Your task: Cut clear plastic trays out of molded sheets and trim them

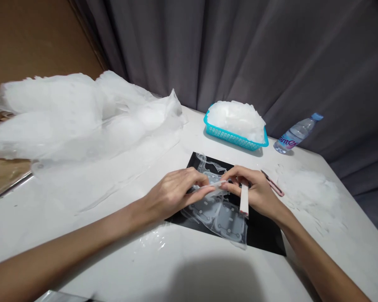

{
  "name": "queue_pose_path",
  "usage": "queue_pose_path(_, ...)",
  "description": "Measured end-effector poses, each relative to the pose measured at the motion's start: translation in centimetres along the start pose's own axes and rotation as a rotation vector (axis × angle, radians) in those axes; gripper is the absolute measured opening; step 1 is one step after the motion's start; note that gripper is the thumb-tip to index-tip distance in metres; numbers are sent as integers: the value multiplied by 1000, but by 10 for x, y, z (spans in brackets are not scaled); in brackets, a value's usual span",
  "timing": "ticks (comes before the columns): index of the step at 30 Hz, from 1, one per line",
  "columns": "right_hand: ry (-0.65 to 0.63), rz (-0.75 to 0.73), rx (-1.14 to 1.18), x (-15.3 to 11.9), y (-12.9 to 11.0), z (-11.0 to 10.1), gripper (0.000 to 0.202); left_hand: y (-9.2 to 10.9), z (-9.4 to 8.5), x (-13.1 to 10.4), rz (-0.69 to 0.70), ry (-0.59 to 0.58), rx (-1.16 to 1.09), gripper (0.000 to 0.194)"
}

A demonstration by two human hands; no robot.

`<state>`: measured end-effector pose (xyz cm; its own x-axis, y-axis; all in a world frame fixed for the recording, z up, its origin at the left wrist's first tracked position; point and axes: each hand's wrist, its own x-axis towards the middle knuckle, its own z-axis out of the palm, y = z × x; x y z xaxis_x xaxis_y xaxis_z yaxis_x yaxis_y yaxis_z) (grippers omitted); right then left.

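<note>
My left hand (179, 188) pinches one end of a small translucent white piece (218, 184) between thumb and fingers. At its other end, the thumb and index finger of my right hand (250, 184) are closed on the same piece. A flat white stick-like tool (244, 200) with a reddish end is also held in my right hand, pointing down from the curled fingers. Beneath both hands, a clear molded sheet (229, 220) with rounded rectangular shapes lies on a black mat (264, 235). The fingers partly cover the small piece.
Behind the mat is a turquoise basket (233, 137) heaped with white pieces. A water bottle (297, 134) stands right of it. A dark-and-pink pen-like tool (273, 184) lies near a pile of translucent scraps (311, 193). Large plastic bags (72, 113) cover the left back.
</note>
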<state>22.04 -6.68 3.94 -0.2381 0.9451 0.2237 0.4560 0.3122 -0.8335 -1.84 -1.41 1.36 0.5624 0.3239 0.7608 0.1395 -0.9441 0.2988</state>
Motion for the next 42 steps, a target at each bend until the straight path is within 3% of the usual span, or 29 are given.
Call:
queue_pose_path(7, -13, 61, 145, -1, 2, 8, 19, 1, -1, 3, -8, 26, 72, 13)
queue_pose_path(12, 69, -97, -42, -2, -4, 7, 14, -2, -2, 2, -46, -152, 3, 13)
queue_pose_path(18, 72, -208, -170, -4, -8, 4, 14, -7, -2, -5, -153, -253, -78, 20)
queue_pose_path(22, 65, -219, -209, -4, -8, 3, 13, -6, -3, -6, -200, -298, -127, 20)
queue_pose_path(25, 69, -165, -188, -2, -3, 0, 15, -4, -3, -5, -356, -361, -186, 18)
queue_pose_path(28, 197, -92, -112, 4, 7, -12, 22, -2, -5, -6, -454, -509, -269, 31)
queue_pose_path(31, 419, -95, -33, 24, 20, -37, 29, -4, -7, -7, -377, -649, -214, 49)
queue_pose_path(34, 687, -114, -29, 67, 34, -72, 34, -9, -5, -8, -318, -713, -88, 58)
queue_pose_path(36, 847, 52, -146, 105, 44, -97, 32, -13, -3, -10, -298, -733, -19, 70)
queue_pose_path(39, 878, 191, -206, 158, 60, -127, 25, -16, 3, -15, -297, -731, 66, 86)
queue_pose_path(42, 854, 344, -287, 183, 74, -142, 23, -19, 10, -22, -289, -695, 129, 94)
